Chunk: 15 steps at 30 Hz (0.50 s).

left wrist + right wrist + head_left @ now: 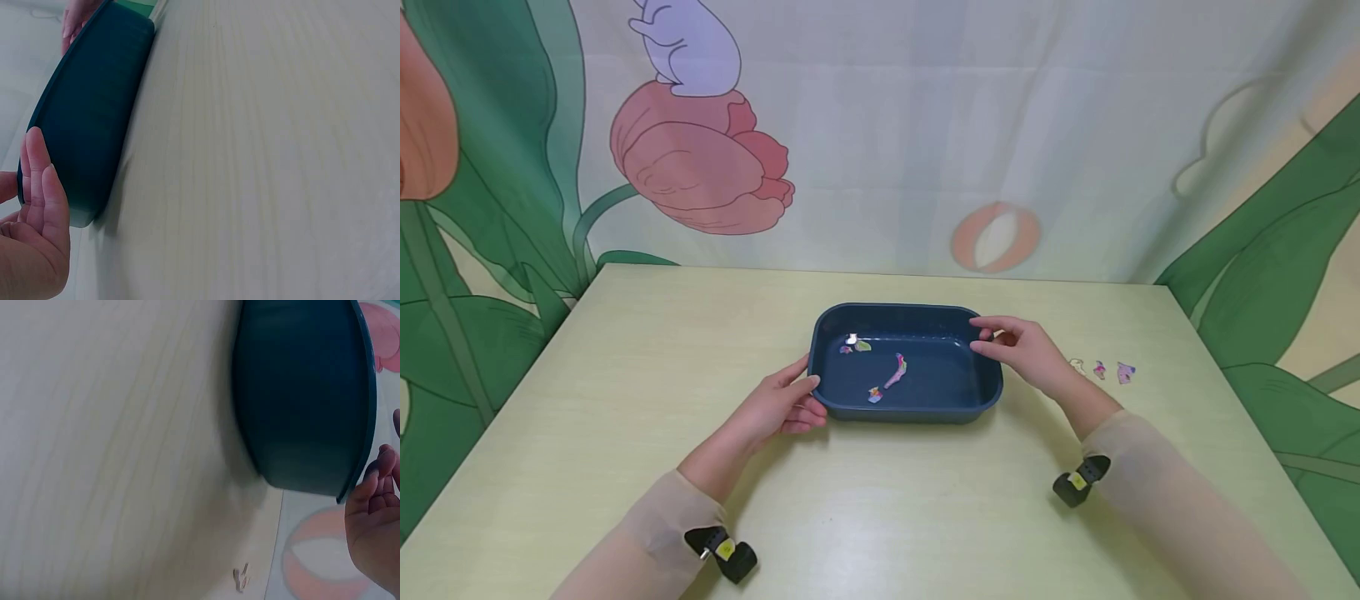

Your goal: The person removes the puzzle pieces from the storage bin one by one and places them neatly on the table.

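A dark blue rectangular tray (925, 414) with rounded corners sits at the middle of the table, several small colourful cutouts inside it, among them a long pink-purple piece (896, 372). My left hand (782, 402) holds the tray's left end, thumb at the rim and fingers along the outer wall (42, 181). At the far right corner, my right hand (1018, 346) reaches over the rim with thumb and forefinger apart, the other fingers bent. A small dark patch shows by its fingertips (385, 459); I cannot tell whether it is a held piece.
On the table (925, 517), right of the tray and beyond the right wrist, lie a pale cutout (1077, 365), a small purple-pink one (1100, 370) and a lilac one (1125, 372). A printed curtain (880, 150) hangs behind the table's far edge.
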Tool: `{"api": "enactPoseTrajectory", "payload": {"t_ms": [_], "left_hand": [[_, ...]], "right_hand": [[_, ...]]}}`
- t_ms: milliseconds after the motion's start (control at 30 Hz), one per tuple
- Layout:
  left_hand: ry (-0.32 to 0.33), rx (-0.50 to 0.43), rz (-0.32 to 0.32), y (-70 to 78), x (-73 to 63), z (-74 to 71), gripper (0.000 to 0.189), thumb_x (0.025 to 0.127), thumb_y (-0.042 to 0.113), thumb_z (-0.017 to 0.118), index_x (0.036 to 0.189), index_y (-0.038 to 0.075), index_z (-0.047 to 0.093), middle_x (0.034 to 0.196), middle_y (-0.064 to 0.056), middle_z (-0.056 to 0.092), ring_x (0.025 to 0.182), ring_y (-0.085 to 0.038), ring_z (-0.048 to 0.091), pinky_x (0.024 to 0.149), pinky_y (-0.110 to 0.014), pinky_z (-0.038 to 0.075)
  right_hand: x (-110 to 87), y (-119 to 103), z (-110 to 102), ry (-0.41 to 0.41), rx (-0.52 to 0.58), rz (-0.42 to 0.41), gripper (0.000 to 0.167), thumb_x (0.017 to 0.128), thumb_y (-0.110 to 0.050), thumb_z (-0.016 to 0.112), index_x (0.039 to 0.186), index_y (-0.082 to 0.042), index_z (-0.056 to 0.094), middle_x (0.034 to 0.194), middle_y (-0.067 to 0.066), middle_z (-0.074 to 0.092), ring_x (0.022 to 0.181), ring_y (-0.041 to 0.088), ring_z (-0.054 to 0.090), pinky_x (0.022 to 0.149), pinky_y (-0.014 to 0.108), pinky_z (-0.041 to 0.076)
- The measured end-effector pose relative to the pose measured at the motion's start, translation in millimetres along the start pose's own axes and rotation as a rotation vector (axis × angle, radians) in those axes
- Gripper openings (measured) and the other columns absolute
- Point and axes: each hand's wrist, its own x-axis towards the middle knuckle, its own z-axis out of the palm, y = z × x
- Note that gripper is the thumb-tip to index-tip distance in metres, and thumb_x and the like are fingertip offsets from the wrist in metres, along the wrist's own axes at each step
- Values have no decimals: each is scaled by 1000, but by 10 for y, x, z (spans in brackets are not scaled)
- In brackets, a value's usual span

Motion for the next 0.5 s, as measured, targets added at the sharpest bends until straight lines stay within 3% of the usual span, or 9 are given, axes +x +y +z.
{"api": "enactPoseTrajectory", "payload": {"t_ms": [100,400,500], "left_hand": [[-4,-1,1,-3,4,3,56,99,25,45,150,22,20,73,-9,64,65,-20,66,63,-27,54],[-11,-13,10,-13,11,-6,57,99,24,45,150,20,20,72,-9,64,63,-18,65,64,-28,54],[-25,-13,18,-12,1,-6,57,100,23,44,150,19,18,72,-8,64,63,-17,65,63,-28,54]], "right_hand": [[26,-63,59,-9,7,-25,49,86,-28,68,127,-4,57,100,9,55,81,22,48,64,21,41],[132,-161,274,-59,15,-148,42,84,-28,70,119,-5,62,93,5,59,76,21,52,63,20,45],[186,-182,369,-89,28,-154,40,84,-26,71,118,-7,63,93,5,59,76,21,52,63,22,44]]}}
